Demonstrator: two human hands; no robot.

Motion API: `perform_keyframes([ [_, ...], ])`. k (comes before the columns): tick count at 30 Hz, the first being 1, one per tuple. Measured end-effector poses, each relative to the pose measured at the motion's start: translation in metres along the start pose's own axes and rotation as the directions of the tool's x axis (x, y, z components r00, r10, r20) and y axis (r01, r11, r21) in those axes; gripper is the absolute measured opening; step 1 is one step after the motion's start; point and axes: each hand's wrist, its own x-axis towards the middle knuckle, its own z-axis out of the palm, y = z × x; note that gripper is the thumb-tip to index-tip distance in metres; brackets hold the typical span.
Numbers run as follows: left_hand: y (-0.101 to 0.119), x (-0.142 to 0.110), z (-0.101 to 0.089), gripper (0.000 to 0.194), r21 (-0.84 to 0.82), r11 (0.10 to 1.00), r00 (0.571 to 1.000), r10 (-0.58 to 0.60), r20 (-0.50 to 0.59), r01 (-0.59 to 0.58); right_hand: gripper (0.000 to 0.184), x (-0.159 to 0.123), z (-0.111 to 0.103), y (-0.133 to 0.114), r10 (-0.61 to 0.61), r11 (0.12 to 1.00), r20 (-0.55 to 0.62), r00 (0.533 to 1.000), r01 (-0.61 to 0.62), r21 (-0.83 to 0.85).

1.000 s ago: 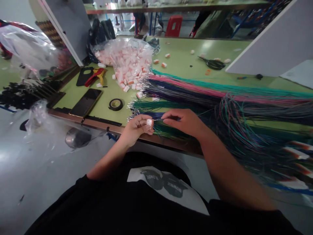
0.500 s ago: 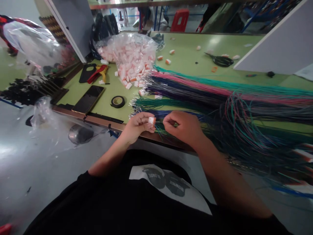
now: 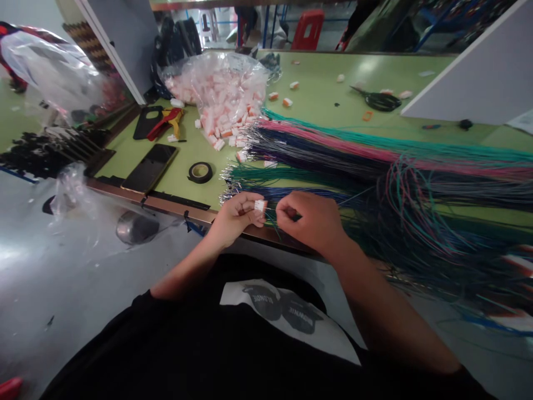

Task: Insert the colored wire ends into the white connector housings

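Between the thumb and fingers of my left hand (image 3: 236, 218) is a white and orange connector housing (image 3: 260, 206), held above the table's front edge. Thin wires hang from its orange side. My right hand (image 3: 310, 218) pinches a wire (image 3: 270, 209) just to the right of the housing; the wire's tip points at the orange face. Whether that tip is inside the housing is too small to tell. Behind both hands lie bundles of blue wires (image 3: 287, 194) and green wires (image 3: 266, 174) with metal terminals at their left ends.
A clear bag of connector housings (image 3: 227, 91) stands at the back, with loose ones around it. Black tape (image 3: 200, 172), a phone (image 3: 150, 168) and a red-yellow tool (image 3: 169, 123) lie left. Scissors (image 3: 378, 100) lie back right. Pink wires (image 3: 333, 144) stretch rightward.
My right hand has shifted slightly left, closer to the connector housing. My left hand keeps its hold, almost still, and the view has tilted a little.
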Motion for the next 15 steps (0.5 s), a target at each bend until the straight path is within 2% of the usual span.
perform_keyframes([
  [4,0.001,0.0,0.0,0.04,0.045,0.999,1.0,-0.011,-0.007,0.012,0.014,-0.001,0.003,-0.001,-0.005,1.0,-0.004,1.0,0.005,0.012],
  [11,0.002,-0.001,-0.002,0.038,0.102,0.995,0.999,-0.017,0.043,0.012,0.016,0.002,0.011,0.002,-0.022,0.996,0.0,1.0,0.022,0.084],
  [15,0.004,-0.003,-0.001,0.038,0.133,0.991,1.0,-0.003,0.027,0.0,0.014,0.001,0.017,-0.002,-0.018,0.997,0.019,1.0,0.017,0.07],
])
